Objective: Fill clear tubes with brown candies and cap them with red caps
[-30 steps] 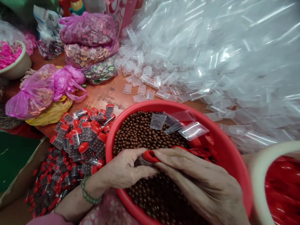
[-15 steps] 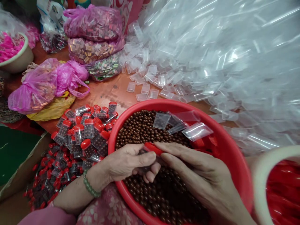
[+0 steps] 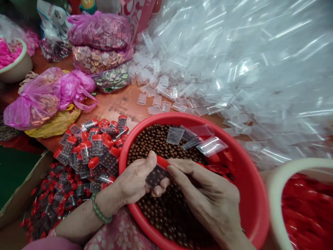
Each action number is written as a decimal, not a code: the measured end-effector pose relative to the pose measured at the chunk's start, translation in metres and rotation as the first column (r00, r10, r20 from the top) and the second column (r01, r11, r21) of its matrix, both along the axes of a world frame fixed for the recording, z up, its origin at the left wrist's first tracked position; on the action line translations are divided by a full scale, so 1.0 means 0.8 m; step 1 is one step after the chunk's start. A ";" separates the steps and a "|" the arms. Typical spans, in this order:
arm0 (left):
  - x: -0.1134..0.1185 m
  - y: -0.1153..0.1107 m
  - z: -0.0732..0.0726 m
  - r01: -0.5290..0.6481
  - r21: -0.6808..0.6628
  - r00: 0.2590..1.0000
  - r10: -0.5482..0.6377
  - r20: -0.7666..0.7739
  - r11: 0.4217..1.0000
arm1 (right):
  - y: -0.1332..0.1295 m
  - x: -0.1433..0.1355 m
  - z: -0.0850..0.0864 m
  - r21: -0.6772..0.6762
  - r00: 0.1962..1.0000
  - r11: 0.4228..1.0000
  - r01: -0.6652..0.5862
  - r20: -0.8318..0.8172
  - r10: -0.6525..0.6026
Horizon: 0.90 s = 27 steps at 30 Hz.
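Observation:
A small clear plastic container [image 3: 154, 176] with brown balls inside lies across the curled fingers of my left hand [image 3: 132, 178], whose thumb is raised. On the container's end sits a red cap [image 3: 162, 162]. Thumb and forefinger of my right hand [image 3: 210, 198] pinch at that cap from the right. Both hands are over a red basin [image 3: 260, 205] holding many shiny brown balls [image 3: 156, 135]. Clear empty sleeves [image 3: 212, 146] and loose red caps [image 3: 221, 169] lie on the balls at the basin's far right.
Filled red-capped containers [image 3: 97, 145] are heaped left of the basin, spilling into a cardboard box [image 3: 15, 199]. A big pile of clear sleeves [image 3: 221, 69] spreads behind. A white tub [image 3: 277, 194] of red caps stands right. Pink bags [image 3: 101, 29] sit at the back left.
My left thumb has lifted off the container, so more of it shows. My right fingers stay at the red cap. The view has shifted slightly.

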State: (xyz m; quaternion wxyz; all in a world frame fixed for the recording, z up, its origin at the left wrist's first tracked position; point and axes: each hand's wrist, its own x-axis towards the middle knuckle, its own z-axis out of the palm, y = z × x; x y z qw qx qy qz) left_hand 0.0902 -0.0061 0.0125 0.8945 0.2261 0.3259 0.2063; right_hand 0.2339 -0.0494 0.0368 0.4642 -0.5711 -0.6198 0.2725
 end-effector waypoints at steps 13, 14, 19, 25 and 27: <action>-0.003 0.003 0.003 0.049 0.298 0.983 0.007 -0.182 0.953 | 0.017 0.034 0.028 -0.151 0.919 0.910 -0.387 0.015 0.394; -0.004 0.004 0.004 0.061 0.322 0.982 0.000 -0.188 0.945 | 0.018 0.038 0.030 -0.201 0.918 0.897 -0.395 -0.037 0.396; -0.006 0.005 0.004 0.088 0.277 0.987 -0.046 -0.155 0.957 | 0.018 0.049 0.022 -0.415 0.901 0.867 -0.277 -0.426 0.084; -0.002 0.003 0.004 0.100 0.262 0.978 -0.046 -0.202 0.960 | 0.022 0.027 0.017 -0.235 0.980 0.962 -0.142 -0.168 0.104; -0.001 0.002 0.003 0.058 0.242 0.981 -0.010 -0.196 0.968 | 0.021 0.021 0.017 -0.085 0.976 0.974 -0.211 0.041 0.215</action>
